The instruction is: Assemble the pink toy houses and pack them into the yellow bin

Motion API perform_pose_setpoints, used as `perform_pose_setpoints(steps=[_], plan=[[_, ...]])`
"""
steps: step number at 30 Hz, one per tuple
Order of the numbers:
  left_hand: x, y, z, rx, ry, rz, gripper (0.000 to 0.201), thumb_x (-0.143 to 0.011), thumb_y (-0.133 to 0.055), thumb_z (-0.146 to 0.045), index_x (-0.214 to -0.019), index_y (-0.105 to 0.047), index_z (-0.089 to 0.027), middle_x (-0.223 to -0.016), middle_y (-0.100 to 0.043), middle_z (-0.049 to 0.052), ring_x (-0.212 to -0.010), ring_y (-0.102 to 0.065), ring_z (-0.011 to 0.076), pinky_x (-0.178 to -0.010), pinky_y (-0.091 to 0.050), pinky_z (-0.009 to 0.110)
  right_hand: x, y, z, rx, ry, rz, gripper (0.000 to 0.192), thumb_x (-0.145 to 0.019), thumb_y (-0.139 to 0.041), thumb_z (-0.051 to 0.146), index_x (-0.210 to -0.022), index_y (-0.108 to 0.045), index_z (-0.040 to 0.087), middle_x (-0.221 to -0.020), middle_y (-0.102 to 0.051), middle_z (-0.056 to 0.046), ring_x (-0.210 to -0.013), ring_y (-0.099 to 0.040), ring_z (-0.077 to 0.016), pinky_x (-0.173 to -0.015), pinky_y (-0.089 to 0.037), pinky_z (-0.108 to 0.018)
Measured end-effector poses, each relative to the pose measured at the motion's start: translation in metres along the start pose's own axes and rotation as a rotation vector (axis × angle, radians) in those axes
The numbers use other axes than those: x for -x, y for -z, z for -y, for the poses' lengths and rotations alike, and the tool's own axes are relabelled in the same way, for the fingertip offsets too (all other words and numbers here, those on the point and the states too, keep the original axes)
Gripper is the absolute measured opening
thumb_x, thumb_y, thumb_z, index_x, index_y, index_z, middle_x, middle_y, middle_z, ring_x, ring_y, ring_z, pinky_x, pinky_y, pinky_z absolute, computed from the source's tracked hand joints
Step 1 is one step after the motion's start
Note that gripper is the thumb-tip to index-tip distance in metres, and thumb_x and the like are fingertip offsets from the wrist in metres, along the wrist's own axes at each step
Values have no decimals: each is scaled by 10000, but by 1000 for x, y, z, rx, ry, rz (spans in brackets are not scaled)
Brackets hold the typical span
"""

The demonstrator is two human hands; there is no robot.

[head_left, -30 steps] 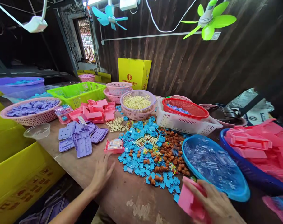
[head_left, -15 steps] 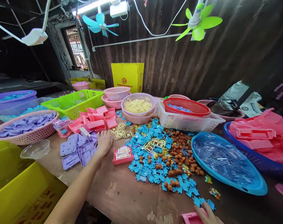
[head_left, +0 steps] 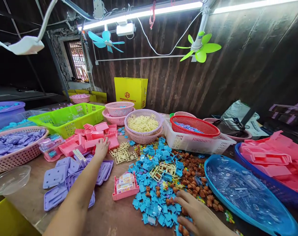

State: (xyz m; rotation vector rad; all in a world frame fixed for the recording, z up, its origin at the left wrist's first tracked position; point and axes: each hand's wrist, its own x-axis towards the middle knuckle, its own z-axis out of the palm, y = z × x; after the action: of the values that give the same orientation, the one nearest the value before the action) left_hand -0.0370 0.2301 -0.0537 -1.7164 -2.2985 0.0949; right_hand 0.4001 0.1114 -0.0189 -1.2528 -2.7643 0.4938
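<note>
Pink trays [head_left: 91,135] lie on a brown table [head_left: 114,214] before a dark wall [head_left: 163,87], right hand [head_left: 196,209] spread, grip unclear in left hand [head_left: 101,149].

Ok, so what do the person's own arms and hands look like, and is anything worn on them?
The left hand is ungloved, with slender fingers, and the left forearm shows no sleeve, watch or bracelet. The right hand is ungloved too; the lower picture edge cuts off its arm. No cables or markings can be made out.
</note>
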Motion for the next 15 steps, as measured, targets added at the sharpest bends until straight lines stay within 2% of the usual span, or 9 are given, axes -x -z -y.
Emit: perform_pose_setpoints(steps=[3,5,7,11,15], plan=[[-7,-4,2,-2,-57,78,360,-866,-332,-41,-1054,-628,-120,-1251,-506,177,-1048,-531,273,-765,-498,391,-73,10,27,8,112,19,287,-798,-578,199,-1084,-589,203,-1150,-560,-90,-1031,-566,-219,-871,-482,-343],[-9,-6,1,-18,-55,120,273,-884,-393,-75,-1044,-613,-90,-1192,-544,162,-936,-584,210,-770,-506,358,-122,6,33,21,201,16,305,-806,-597,229,-1107,-573,181,-1138,-557,-86,-1026,-559,-205,-876,-477,-320],[-11,-9,-1,-41,-41,148,213,-899,-466,-159,-1063,-586,-96,-1180,-555,126,-897,-599,176,-777,-516,352,-170,-3,39,92,230,-31,304,-816,-595,250,-1107,-573,167,-1160,-546,-93,-1052,-542,-214,-898,-464,-329],[-15,-9,-4,-78,-35,177,240,-886,-536,-262,-1068,-573,-110,-1122,-587,96,-911,-608,174,-780,-529,357,-254,-23,61,106,240,-85,407,-792,-603,186,-1190,-530,149,-1284,-480,-123,-1149,-481,-273,-899,-463,-383],[-12,-4,-5,-90,-88,153,227,-882,-489,-146,-1073,-598,-92,-1048,-618,135,-914,-625,198,-778,-524,332,-310,-41,94,104,257,-127,367,-867,-467,99,-1220,-514,190,-1314,-476,-94,-1178,-475,-239,-916,-455,-390]])
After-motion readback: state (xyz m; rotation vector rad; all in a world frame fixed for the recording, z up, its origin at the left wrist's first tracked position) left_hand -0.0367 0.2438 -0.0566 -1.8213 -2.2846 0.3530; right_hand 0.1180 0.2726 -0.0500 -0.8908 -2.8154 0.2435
